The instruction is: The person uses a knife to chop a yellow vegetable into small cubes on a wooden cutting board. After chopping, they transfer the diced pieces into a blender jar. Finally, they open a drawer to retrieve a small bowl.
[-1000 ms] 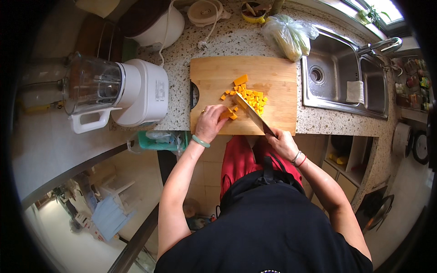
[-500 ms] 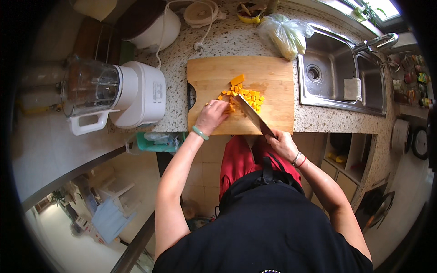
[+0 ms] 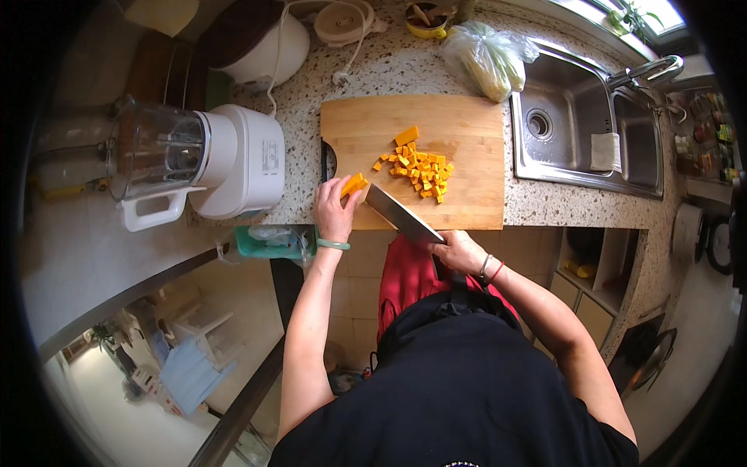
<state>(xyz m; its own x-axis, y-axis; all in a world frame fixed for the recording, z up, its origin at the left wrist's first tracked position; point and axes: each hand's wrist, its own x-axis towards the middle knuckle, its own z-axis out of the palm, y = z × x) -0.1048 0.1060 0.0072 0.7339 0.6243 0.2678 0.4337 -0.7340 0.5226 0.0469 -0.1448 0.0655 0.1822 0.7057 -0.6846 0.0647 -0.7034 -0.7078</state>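
My left hand [image 3: 334, 214], with a green bangle at its wrist, pinches a thick piece of orange vegetable [image 3: 355, 184], perhaps pumpkin, at the left front of the wooden cutting board [image 3: 467, 132]. In my right hand [image 3: 461, 252] is the handle of a broad-bladed kitchen knife [image 3: 401, 213]. Its blade slants up to the left, the tip just beside the orange piece. A loose pile of diced orange cubes [image 3: 424, 169] lies mid-board, and a larger uncut orange block [image 3: 406, 135] sits at the pile's far side.
Left of the board stands a white blender [image 3: 241, 163] with a clear jug. A plastic bag of pale green produce [image 3: 490, 62] rests at the back right, by the steel sink [image 3: 560, 167]. A white pot [image 3: 272, 54] and its cord [image 3: 274, 82] are behind. A green bin [image 3: 261, 243] hangs below the counter edge.
My left hand has moved left, away from the cubes, and now holds up an orange piece. The knife has shifted left and toward me, off the pile.
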